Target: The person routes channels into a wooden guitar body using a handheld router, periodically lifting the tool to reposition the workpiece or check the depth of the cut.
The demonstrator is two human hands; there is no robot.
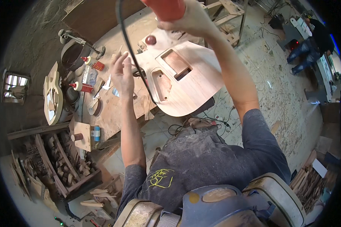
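My right hand [193, 20] is wrapped around a red power tool [166, 9], raised at the top edge; the tool's far end is out of the picture. Below it lies a pale wooden guitar body [197, 72] with routed pockets, its near rounded end jutting past the bench. A dark red round knob [150, 39] shows at the body's far side. My left hand [122, 73] hovers left of the body, fingers loosely bent and apart, with nothing visible in them. Close beside it, a black cord [129, 43] hangs down across the body's left edge.
On the workbench [113, 121] stand red-and-white glue bottles [93, 63] among scraps. Another guitar body [53, 96] leans at the left. A crate of wood offcuts [66, 162] sits lower left. Cables [219, 121] lie on the floor. Another person [310, 47] stands far right.
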